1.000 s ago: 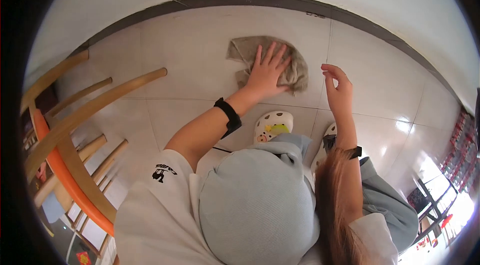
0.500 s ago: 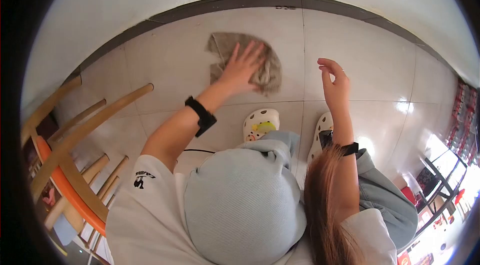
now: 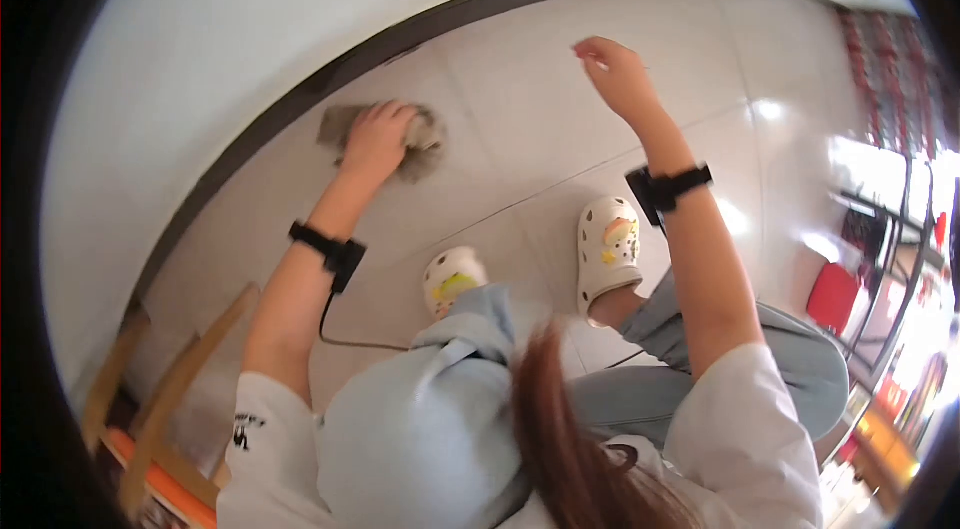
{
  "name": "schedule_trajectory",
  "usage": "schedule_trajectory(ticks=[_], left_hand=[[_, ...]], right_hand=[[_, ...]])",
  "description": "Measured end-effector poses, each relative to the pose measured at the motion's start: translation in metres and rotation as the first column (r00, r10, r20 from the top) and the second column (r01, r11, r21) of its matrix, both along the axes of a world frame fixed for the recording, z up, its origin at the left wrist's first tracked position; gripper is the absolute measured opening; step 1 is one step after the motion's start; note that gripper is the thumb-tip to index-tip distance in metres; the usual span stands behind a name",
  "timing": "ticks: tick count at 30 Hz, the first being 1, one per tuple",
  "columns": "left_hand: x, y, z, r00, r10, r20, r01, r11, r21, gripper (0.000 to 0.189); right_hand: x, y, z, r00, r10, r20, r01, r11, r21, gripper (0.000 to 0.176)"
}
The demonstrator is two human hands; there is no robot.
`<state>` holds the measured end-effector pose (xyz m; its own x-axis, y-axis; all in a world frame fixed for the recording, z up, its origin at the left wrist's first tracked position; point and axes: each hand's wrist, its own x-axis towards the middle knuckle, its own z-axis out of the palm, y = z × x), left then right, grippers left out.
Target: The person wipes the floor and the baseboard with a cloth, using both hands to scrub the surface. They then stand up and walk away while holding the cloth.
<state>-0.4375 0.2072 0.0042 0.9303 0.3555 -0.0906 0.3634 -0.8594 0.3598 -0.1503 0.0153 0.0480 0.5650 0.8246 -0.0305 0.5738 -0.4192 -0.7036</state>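
My left hand (image 3: 378, 141) is pressed on a crumpled grey-brown cloth (image 3: 424, 151) on the floor, its fingers drawn together over it. The cloth lies bunched near the dark skirting at the foot of the wall, and part of it is hidden under the hand. Off to the right, my right hand (image 3: 615, 74) hovers over the tiles with loosely curled fingers and nothing visible in them. Each wrist wears a black strap with a small box.
Pale glossy tiles (image 3: 540, 144) stretch out before me, bounded by a dark skirting (image 3: 300, 94) and a white wall. My clog-covered feet (image 3: 608, 244) are close below. A wooden chair (image 3: 185, 379) stands at lower left, a black metal rack (image 3: 890, 279) at right. A cable runs from the left strap.
My left hand and the cloth have moved closer to the skirting, and the cloth is more bunched. My right hand has reached farther forward. The view has turned, and my feet have shifted.
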Motion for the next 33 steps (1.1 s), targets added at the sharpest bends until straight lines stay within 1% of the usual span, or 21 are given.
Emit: schedule_trajectory(ticks=[1,3,4,5,6,8,10,12,14,16,17,19,20,21,22,24,26,27,28,31,33], left_hand=[[0.004,0.0,0.001,0.998,0.007,-0.064,-0.008,1.0,-0.021,0.042],[0.009,-0.008,0.008,0.979,0.021,-0.205,-0.031,0.998,-0.045,0.057],[0.007,-0.016,0.015,0.96,0.037,-0.278,-0.051,0.998,-0.045,0.067],[0.001,-0.021,0.01,0.954,0.023,-0.297,-0.029,0.999,-0.017,0.073],[-0.003,-0.023,0.003,0.947,0.01,-0.321,-0.007,1.0,0.009,0.079],[0.002,-0.026,0.005,0.93,0.011,-0.368,-0.009,1.0,0.007,0.079],[0.004,-0.033,0.009,0.896,0.028,-0.443,-0.006,0.999,0.052,0.078],[0.022,-0.029,0.023,0.833,0.001,-0.554,-0.014,1.0,-0.018,0.073],[0.034,-0.022,0.04,0.738,-0.052,-0.673,0.015,0.998,-0.061,0.068],[0.043,-0.016,0.062,0.6,-0.125,-0.79,0.089,0.992,-0.09,0.062],[0.044,-0.014,0.075,0.617,-0.156,-0.771,0.095,0.988,-0.124,0.059],[0.041,-0.013,0.105,0.649,-0.216,-0.73,0.109,0.975,-0.192,0.055],[0.035,-0.012,0.115,0.676,-0.193,-0.711,0.083,0.979,-0.187,0.055],[0.026,-0.012,0.124,0.701,-0.169,-0.693,0.058,0.982,-0.181,0.055],[0.017,-0.012,0.133,0.725,-0.14,-0.675,0.026,0.984,-0.176,0.055],[-0.006,-0.016,0.151,0.685,-0.126,-0.717,0.009,0.986,-0.165,0.055],[-0.006,-0.021,0.181,0.637,-0.124,-0.761,-0.013,0.985,-0.171,0.056],[0.005,-0.032,0.206,0.607,-0.133,-0.783,-0.026,0.982,-0.186,0.057],[0.012,-0.037,0.229,0.573,-0.145,-0.807,-0.035,0.979,-0.201,0.057],[0.012,-0.034,0.268,0.567,-0.241,-0.788,0.133,0.971,-0.201,0.059],[0.024,-0.035,0.302,0.595,-0.267,-0.758,0.186,0.963,-0.193,0.061]], right_hand=[[0.018,0.002,-0.004,1.0,-0.003,-0.001,0.003,0.997,-0.071,0.021],[0.05,0.006,-0.011,0.996,0.041,0.078,-0.02,0.969,-0.247,0.021],[0.069,0.006,-0.024,0.992,0.102,0.068,-0.069,0.924,-0.377,0.024],[0.085,0.008,-0.036,0.986,0.161,0.045,-0.117,0.86,-0.497,0.028],[0.094,0.014,-0.036,0.989,0.109,0.105,-0.027,0.811,-0.584,0.032],[0.099,0.023,-0.036,0.977,0.012,0.214,0.151,0.67,-0.726,0.041],[0.096,0.023,-0.054,0.968,0.045,0.246,0.168,0.61,-0.774,0.053],[0.08,0.02,-0.075,0.939,-0.048,0.341,0.282,0.675,-0.682,0.063],[0.075,0.001,-0.074,0.946,-0.011,0.323,0.233,0.717,-0.657,0.063],[0.076,-0.019,-0.063,0.979,-0.034,0.202,0.16,0.743,-0.649,0.059],[0.077,-0.027,-0.056,0.989,-0.038,0.14,0.12,0.757,-0.642,0.058],[0.077,-0.051,-0.035,0.981,-0.127,0.149,0.195,0.67,-0.716,0.056],[0.079,-0.065,-0.025,0.973,-0.168,0.157,0.228,0.62,-0.75,0.056],[0.077,-0.081,-0.03,0.948,-0.251,0.198,0.314,0.622,-0.717,0.05],[0.081,-0.096,-0.021,0.928,-0.336,0.161,0.341,0.59,-0.732,0.047],[0.089,-0.124,-0.001,0.868,-0.489,0.089,0.373,0.522,-0.767,0.042],[0.091,-0.149,0.013,0.769,-0.631,0.099,0.485,0.476,-0.734,0.039],[0.093,-0.16,0.027,0.709,-0.698,0.103,0.54,0.443,-0.716,0.037],[0.093,-0.173,0.044,0.694,-0.717,0.064,0.534,0.454,-0.714,0.037],[0.096,-0.21,0.096,0.65,-0.76,-0.032,0.53,0.482,-0.698,0.037],[0.086,-0.236,0.131,0.608,-0.791,-0.069,0.544,0.479,-0.689,0.036]])
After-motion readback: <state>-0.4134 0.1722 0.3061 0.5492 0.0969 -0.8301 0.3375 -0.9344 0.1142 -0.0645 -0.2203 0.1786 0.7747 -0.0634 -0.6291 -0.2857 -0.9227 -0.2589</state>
